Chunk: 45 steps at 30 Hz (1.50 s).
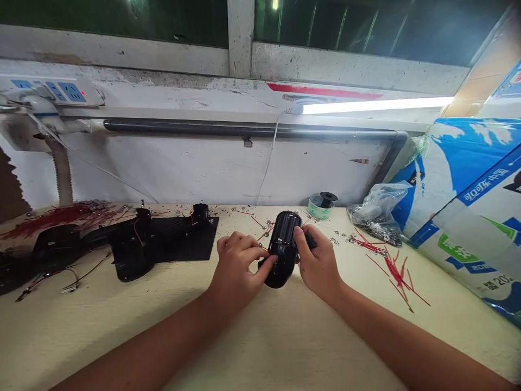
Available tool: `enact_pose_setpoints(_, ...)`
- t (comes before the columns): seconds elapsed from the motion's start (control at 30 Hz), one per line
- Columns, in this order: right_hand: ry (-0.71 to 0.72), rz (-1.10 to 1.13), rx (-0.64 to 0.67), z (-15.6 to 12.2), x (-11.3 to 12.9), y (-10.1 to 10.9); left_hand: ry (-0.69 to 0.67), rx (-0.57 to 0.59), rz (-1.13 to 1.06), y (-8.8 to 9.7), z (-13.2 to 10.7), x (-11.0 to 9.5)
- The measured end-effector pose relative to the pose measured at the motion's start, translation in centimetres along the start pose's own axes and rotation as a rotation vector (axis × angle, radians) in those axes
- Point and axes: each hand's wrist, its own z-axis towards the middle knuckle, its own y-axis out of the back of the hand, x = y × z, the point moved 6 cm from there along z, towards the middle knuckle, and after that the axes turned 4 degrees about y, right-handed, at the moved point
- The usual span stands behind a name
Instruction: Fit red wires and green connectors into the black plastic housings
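A black plastic housing [284,247], rounded and ribbed at its far end, is held just above the cream table [260,336] at its middle. My left hand [236,269] grips its near left side, thumb and forefinger pinched against it where a thin red wire [264,234] comes out. My right hand [315,260] wraps round the right side, thumb lying on top. Both hands are closed on the part.
Several black housing parts [134,244] with red wires lie at the left. Loose red wires [393,269] and small metal bits lie at the right, by a plastic bag [376,212], a spool [321,205] and blue-white cartons [464,212]. A power strip [61,89] hangs on the wall.
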Motion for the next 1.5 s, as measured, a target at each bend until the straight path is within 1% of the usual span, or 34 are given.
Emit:
enact_pose_setpoints(0.2,0.009,0.018,-0.003,-0.1,-0.2,-0.1,0.019,0.06,0.006,-0.2,0.1,-0.1)
enact_pose_setpoints(0.37,0.04,0.012,-0.006,-0.1,0.1,-0.1,0.047,0.108,-0.011,-0.5,0.2,-0.2)
enact_pose_setpoints(0.5,0.073,-0.037,-0.017,-0.1,0.6,0.0,0.023,0.133,-0.014,-0.9,-0.1,-0.3)
enact_pose_setpoints(0.63,0.057,-0.043,-0.007,-0.1,0.7,0.0,0.014,0.172,-0.026,-1.3,-0.3,-0.3)
enact_pose_setpoints(0.73,0.043,-0.052,-0.005,0.0,0.6,0.0,0.068,0.205,-0.069,-1.6,-0.2,-0.2)
enact_pose_setpoints(0.9,-0.049,-0.002,0.015,0.3,0.0,0.0,0.16,0.157,-0.198,-1.2,0.0,0.3)
enact_pose_setpoints(0.97,-0.053,0.01,0.011,0.4,0.0,0.0,0.211,0.158,-0.287,-1.1,0.0,0.5)
enact_pose_setpoints(1.1,-0.013,-0.026,0.004,0.4,0.3,0.0,0.39,0.239,-0.518,-1.6,-0.2,1.3)
enact_pose_setpoints(1.17,-0.017,-0.035,0.011,0.4,0.2,0.0,0.452,0.26,-0.593,-1.8,-0.1,1.5)
enact_pose_setpoints(1.23,-0.023,-0.023,0.018,0.4,0.1,-0.1,0.473,0.225,-0.582,-1.6,0.1,1.7)
enact_pose_setpoints(1.33,-0.016,-0.017,0.023,0.3,0.1,-0.2,0.461,0.144,-0.49,-1.1,0.4,2.1)
enact_pose_setpoints(1.4,0.002,-0.044,0.022,0.2,0.3,-0.2,0.457,0.143,-0.47,-1.0,0.4,2.2)
enact_pose_setpoints(1.5,0.044,-0.105,0.012,0.1,0.7,-0.2,0.466,0.195,-0.496,-1.3,0.4,2.2)
